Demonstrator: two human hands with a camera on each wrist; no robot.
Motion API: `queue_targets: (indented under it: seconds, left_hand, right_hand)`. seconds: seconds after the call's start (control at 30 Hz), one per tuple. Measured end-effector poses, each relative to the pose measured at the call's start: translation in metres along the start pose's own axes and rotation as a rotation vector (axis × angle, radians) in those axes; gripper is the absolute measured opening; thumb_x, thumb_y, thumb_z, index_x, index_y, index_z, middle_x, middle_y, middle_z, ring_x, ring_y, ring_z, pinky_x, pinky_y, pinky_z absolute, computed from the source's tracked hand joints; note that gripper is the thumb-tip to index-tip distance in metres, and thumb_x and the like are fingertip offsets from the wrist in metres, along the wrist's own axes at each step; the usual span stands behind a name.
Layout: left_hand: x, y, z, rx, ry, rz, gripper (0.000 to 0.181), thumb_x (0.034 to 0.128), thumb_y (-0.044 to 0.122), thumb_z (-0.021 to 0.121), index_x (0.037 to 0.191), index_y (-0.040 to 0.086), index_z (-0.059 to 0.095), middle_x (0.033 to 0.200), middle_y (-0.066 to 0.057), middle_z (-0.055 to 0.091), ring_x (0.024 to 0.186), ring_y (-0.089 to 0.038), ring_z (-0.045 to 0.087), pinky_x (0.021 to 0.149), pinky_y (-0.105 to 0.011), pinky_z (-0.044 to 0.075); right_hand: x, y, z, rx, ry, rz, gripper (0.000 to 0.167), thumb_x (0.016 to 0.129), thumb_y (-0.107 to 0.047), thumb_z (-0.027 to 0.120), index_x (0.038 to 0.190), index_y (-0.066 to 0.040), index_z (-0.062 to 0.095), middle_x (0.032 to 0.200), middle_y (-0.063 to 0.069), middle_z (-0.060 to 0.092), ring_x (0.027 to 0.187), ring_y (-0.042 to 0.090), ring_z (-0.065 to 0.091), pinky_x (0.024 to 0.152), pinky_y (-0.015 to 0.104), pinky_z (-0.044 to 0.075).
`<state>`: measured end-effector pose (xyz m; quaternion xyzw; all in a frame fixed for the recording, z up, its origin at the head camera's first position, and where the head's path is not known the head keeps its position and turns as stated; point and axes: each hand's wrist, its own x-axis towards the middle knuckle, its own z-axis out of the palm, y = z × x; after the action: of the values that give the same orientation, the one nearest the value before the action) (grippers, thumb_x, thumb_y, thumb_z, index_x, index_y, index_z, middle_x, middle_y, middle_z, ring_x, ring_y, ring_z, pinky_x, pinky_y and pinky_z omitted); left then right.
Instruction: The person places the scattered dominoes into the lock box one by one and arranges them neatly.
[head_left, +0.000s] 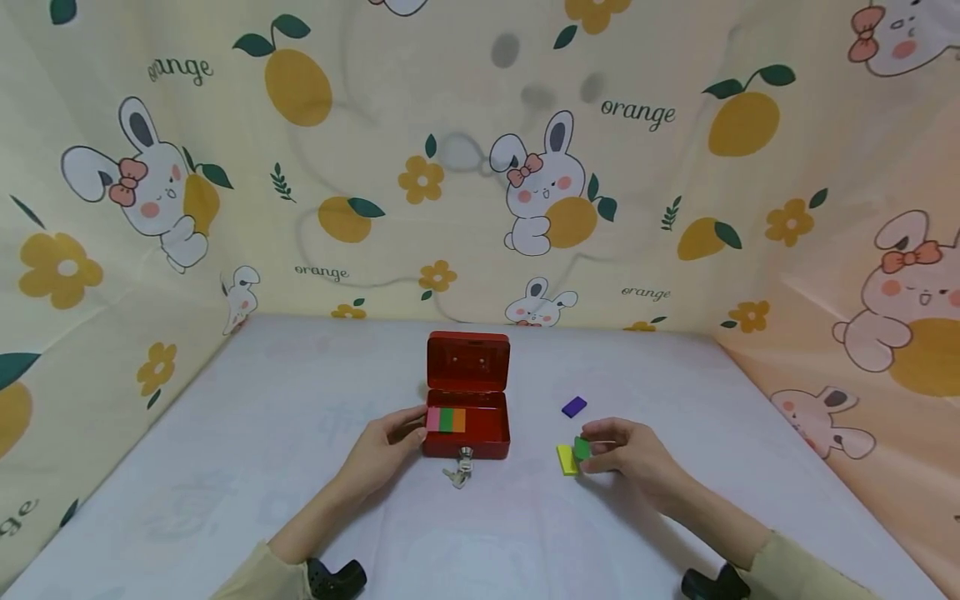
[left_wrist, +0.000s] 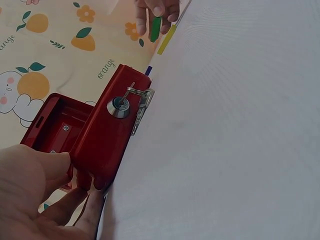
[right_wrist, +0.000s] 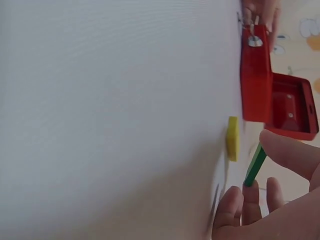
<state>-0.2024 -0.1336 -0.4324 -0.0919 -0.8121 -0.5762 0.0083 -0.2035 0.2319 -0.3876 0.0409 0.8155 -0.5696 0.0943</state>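
A red metal box (head_left: 487, 433) stands with its lid raised, and pink, green and orange blocks (head_left: 446, 420) lie side by side at the left inside it. My left hand (head_left: 382, 450) holds the box's left side, its thumb and fingers at the wall in the left wrist view. To the right of the box, my right hand (head_left: 637, 460) pinches a green block (right_wrist: 256, 166) between thumb and fingers. Beside that block is a yellow block (right_wrist: 232, 139) on the table. Farther back lies a purple block (head_left: 574, 407).
Keys (head_left: 458, 476) hang from the lock (left_wrist: 118, 107) on the box's front. A patterned cloth (head_left: 465, 167) with rabbits and oranges rises behind and beside the white table (head_left: 300, 367).
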Motion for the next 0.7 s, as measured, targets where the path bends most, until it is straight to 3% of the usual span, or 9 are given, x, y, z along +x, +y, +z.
queue_targets:
  seconds: [0.27, 0.7]
  left_hand:
    - [0.0003, 0.0006, -0.0002, 0.013, 0.001, -0.010, 0.045, 0.0935, 0.022, 0.063, 0.137, 0.013, 0.054, 0.133, -0.005, 0.056, 0.127, -0.026, 0.046, 0.103, -0.048, 0.039]
    - [0.0004, 0.0012, -0.0004, 0.006, 0.001, -0.009, 0.044, 0.0934, 0.021, 0.063, 0.136, 0.014, 0.055, 0.133, -0.005, 0.056, 0.128, -0.026, 0.045, 0.104, -0.049, 0.038]
  right_hand:
    - [0.0033, -0.0037, 0.0035, -0.007, 0.002, -0.036, 0.057, 0.069, -0.003, 0.083, 0.121, 0.000, 0.060, 0.117, 0.010, 0.063, 0.101, 0.026, 0.056, 0.084, 0.027, 0.051]
    - [0.0028, 0.0015, 0.0062, 0.007, -0.004, -0.096, 0.055, 0.068, -0.001, 0.082, 0.118, 0.000, 0.061, 0.116, 0.011, 0.062, 0.103, 0.029, 0.054, 0.086, 0.029, 0.048]
